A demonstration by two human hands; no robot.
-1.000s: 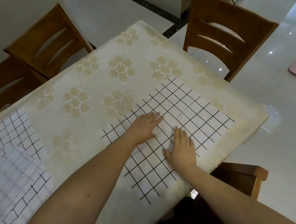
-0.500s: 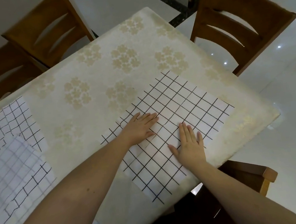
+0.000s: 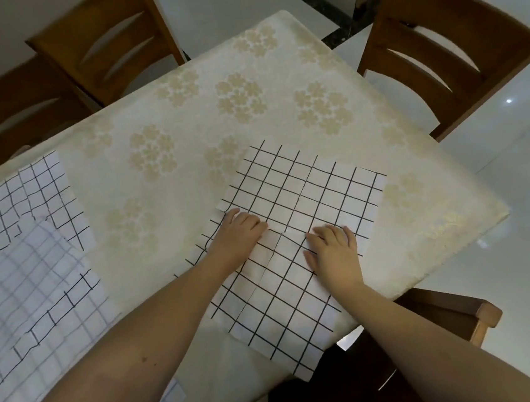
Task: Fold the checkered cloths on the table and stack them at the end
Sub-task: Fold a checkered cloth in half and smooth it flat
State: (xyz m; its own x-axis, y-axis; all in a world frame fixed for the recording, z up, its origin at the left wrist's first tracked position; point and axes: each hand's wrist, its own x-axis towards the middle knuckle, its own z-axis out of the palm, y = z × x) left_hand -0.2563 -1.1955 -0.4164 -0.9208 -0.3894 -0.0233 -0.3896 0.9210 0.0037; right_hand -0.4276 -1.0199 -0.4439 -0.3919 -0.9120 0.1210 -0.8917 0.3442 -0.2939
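The left hand (image 3: pixel 239 233) and the right hand (image 3: pixel 333 252) both rest on one checkered cloth (image 3: pixel 296 230), fingers curled down on the fabric; whether they pinch it I cannot tell. This cloth is white with a thin black grid, folded flat at the near right of the table (image 3: pixel 185 137). A second, crumpled checkered cloth (image 3: pixel 24 259) lies at the left. Three wooden chairs (image 3: pixel 444 47) stand on the far side of the table.
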